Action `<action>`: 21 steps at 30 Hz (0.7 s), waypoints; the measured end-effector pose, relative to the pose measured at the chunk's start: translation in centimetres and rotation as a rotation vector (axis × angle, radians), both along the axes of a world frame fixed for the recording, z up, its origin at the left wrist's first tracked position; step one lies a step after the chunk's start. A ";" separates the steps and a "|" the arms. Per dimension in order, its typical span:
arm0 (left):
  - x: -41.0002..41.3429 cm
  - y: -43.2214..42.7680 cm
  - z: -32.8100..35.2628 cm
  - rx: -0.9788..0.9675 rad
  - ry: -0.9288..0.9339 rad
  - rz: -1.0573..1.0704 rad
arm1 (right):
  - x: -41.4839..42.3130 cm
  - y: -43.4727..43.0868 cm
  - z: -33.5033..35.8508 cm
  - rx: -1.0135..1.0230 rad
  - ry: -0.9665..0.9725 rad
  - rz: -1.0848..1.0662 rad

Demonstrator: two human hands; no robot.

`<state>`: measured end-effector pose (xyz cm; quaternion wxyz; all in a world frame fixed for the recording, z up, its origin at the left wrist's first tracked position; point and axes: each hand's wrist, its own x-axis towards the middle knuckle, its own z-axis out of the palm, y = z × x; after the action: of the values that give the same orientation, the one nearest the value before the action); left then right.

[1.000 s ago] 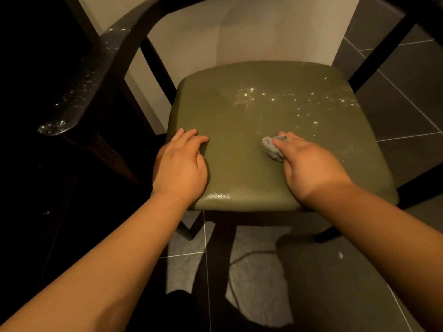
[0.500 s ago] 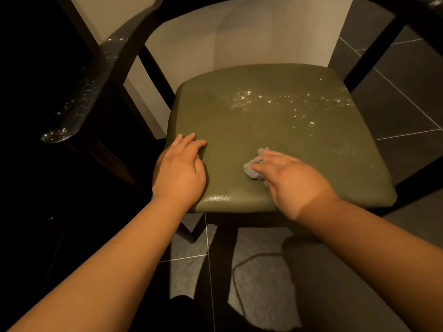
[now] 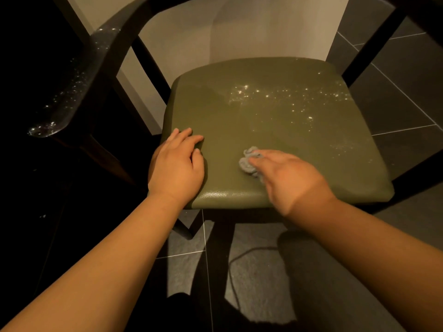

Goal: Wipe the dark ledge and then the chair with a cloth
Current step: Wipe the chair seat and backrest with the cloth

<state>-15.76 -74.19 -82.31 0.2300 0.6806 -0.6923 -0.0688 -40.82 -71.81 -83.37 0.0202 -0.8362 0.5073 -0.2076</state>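
- Fingers (image 3: 257, 157) of right hand (image 3: 290, 180): together on bunched cloth (image 3: 248, 164); blur hides any grip; both shifted leftward.
- Left hand (image 3: 177, 168): fingers flat, together, unmoved, left of cloth.
- Chair seat (image 3: 275, 130): beneath both; glinting specks (image 3: 244, 87) beyond fingertips.

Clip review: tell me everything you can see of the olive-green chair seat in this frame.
The seat is a padded olive-green cushion with a fine leather-like grain and rounded corners, set in a dark chair frame. Glistening specks scatter its rear and right part; the near-left part looks plain. The left hand rests flat at its front-left corner, and the right hand presses a small grey cloth onto it near the front.
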 end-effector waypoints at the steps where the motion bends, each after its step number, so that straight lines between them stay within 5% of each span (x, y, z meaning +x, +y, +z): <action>1: -0.1 0.0 0.0 0.001 -0.015 0.000 | -1.1 -0.2 0.3 0.002 -0.002 -0.082; 4: -0.1 -0.1 0.0 -0.010 -0.057 -0.011 | -0.7 -0.4 1.0 -0.053 -0.082 -0.148; 10: -0.3 0.2 0.1 -0.043 -0.066 -0.017 | 4.5 2.2 -0.4 -0.029 -0.095 0.245; 18: -1.1 0.1 0.3 -0.062 -0.179 0.021 | -5.5 -0.6 1.0 -0.117 -0.037 -0.149; 21: -1.6 0.0 0.5 -0.075 -0.279 0.028 | -2.9 0.3 0.9 -0.168 -0.138 -0.044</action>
<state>-17.32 -74.15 -81.83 0.1577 0.6841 -0.7099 0.0556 -43.75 -71.46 -82.47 -0.0195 -0.8073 0.5038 -0.3068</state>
